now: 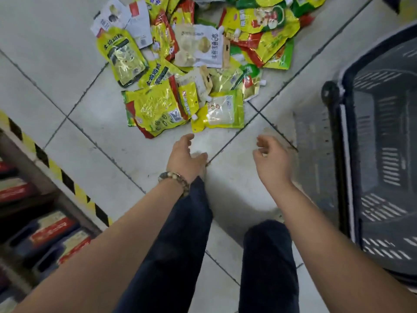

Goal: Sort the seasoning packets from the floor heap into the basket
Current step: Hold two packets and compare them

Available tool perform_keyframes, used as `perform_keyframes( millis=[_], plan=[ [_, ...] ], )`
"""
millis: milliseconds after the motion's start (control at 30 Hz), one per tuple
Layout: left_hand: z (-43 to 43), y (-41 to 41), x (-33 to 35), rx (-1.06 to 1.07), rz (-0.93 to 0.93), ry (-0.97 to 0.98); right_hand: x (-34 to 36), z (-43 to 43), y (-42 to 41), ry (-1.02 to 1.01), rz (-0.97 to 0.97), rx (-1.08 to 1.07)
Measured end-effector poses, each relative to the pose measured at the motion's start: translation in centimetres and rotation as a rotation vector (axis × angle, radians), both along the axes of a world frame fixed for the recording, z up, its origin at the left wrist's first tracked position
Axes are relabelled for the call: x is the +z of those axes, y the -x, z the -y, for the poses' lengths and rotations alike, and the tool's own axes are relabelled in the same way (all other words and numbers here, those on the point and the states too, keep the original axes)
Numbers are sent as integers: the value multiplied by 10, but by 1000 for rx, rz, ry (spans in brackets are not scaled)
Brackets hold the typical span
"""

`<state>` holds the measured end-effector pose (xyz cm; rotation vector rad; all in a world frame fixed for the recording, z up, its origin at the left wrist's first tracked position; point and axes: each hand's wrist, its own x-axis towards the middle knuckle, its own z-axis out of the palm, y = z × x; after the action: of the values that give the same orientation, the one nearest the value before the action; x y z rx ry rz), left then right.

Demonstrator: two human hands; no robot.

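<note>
A heap of seasoning packets (198,53), mostly yellow with some white, red and green, lies on the tiled floor ahead of me. Nearest to my hands are a large yellow packet (155,109) and a yellow packet with a clear window (222,110). My left hand (185,158), a bead bracelet on its wrist, hovers just below the heap's near edge, fingers apart and empty. To its right, my right hand (272,160) has its fingers loosely curled and holds nothing. The dark slotted basket (343,154) stands on the floor at the right, nothing visible inside it.
A low shelf with red and white boxes (52,229) runs along the left behind a yellow-black striped edge (58,175). My legs in dark trousers (180,245) stand below my hands. White floor tiles (45,53) with dark joints surround the heap.
</note>
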<state>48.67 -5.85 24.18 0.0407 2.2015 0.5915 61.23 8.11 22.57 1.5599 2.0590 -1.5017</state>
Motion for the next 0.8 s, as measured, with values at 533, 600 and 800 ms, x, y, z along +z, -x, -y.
perform_keyframes(
  millis=[533, 600, 800],
  plan=[
    [-8, 100, -196, -181, -89, -149, -234, -41, 118, 57, 300, -33],
    [-19, 110, -223, -233, -128, -199, -257, -49, 121, 11, 284, -82],
    [-53, 136, -272, -342, -266, -407, -315, -57, 121, -24, 91, -244]
  ],
)
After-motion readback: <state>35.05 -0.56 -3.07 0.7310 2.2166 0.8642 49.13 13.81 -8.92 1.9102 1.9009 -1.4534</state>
